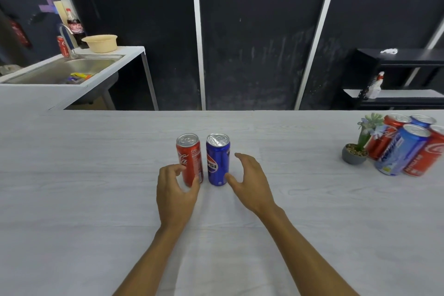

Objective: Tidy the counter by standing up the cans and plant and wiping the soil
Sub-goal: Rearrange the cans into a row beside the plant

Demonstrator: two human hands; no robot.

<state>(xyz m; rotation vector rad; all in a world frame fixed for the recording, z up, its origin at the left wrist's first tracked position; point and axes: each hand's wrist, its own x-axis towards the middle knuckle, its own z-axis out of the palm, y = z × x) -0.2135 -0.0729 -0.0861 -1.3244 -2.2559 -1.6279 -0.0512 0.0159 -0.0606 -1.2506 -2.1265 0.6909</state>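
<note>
A red cola can (192, 151) and a blue Pepsi can (219, 156) stand upright side by side in the middle of the white counter (96, 175). My left hand (174, 192) curls loosely beside the red can, thumb and fingers near its lower part without gripping it. Just right of the blue can, my right hand (252, 182) is spread open, thumb almost touching the can's base. A small potted plant (356, 149) in a grey pot stands upright at the far right. I see no soil on the counter.
Several red and blue cans (406, 149) stand clustered behind and beside the plant at the right edge. A sink (67, 67) with a beige bowl (101, 43), a cola bottle and a red can is at the back left. A black shelf (403, 79) stands back right.
</note>
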